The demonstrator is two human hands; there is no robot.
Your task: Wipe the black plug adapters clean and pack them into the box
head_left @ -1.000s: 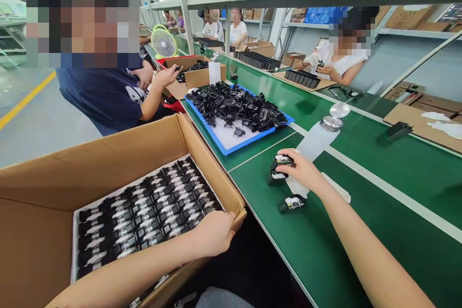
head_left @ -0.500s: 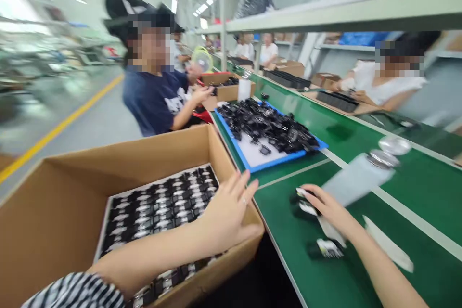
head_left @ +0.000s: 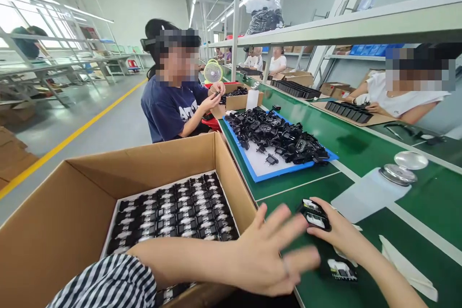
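Note:
My left hand (head_left: 274, 250), blurred by motion, is spread wide with nothing in its fingers. It hangs over the near rim of the cardboard box (head_left: 144, 154) and the table edge. Between the thumb and fingers of my right hand (head_left: 339, 226) are black adapter housings (head_left: 314, 214), seemingly two side by side, with white and green parts showing inside. Just below, another open black adapter housing (head_left: 341, 269) lies on the green table, its circuit board exposed. Inside the box, rows of similar black units (head_left: 173, 207) fill a white tray.
A blue-rimmed tray (head_left: 252, 173) holds a heap of black plug parts. A white pump bottle (head_left: 371, 192) stands right of my right hand, near a white strip (head_left: 407, 269). A person (head_left: 169, 101) works at the left; another (head_left: 404, 91) sits across the table.
My left hand has moved right and nearer from the box's rim, fingers spreading. My right hand has turned the held housings, lifting them so their insides face up. The camera view has shifted slightly.

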